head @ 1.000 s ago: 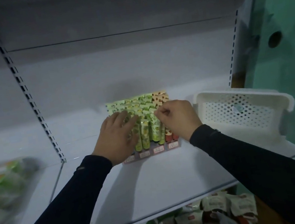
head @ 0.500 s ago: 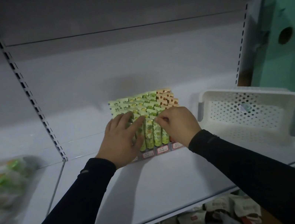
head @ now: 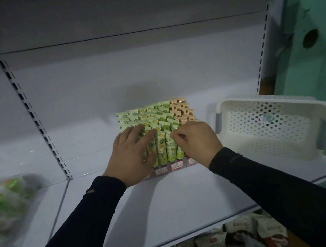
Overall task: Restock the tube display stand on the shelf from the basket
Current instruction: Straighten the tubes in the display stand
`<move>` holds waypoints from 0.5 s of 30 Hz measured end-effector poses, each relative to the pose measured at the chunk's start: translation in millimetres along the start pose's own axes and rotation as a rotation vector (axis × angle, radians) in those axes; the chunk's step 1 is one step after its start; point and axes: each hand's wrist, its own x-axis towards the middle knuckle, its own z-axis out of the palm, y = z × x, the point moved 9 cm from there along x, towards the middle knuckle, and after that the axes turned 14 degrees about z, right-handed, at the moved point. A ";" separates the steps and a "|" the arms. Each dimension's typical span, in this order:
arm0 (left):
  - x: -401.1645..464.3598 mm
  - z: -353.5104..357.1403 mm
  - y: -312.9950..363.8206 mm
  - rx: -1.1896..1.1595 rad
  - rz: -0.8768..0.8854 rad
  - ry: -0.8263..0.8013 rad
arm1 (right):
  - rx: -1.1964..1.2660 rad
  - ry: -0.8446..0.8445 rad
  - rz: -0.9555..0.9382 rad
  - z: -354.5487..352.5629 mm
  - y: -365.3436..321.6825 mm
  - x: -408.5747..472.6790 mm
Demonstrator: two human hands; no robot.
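A tiered display stand [head: 172, 166] packed with green and orange printed tubes [head: 157, 122] sits mid-shelf on a white metal shelf [head: 171, 204]. Its red-and-white price labels [head: 176, 165] are too small to read. The left hand [head: 132, 157] lies open and flat on the front tubes; the right hand [head: 196, 140] pinches a tube top. A white perforated plastic basket [head: 274, 126] stands just right, near the shelf's edge. Bare shelf lies in front.
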 end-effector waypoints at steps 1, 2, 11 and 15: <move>0.0 0.2 -0.1 -0.002 -0.001 -0.001 | 0.000 -0.012 0.004 1.0 0.5 1.9; 0.0 0.5 0.0 -0.005 -0.004 -0.006 | 0.000 -0.028 0.007 1.6 -0.2 4.5; 0.5 -1.7 2.9 -0.005 0.016 0.029 | 0.002 -0.129 0.079 10.6 3.7 24.8; 0.2 -1.7 2.5 -0.006 0.014 0.037 | 0.018 -0.150 0.099 14.4 5.5 27.3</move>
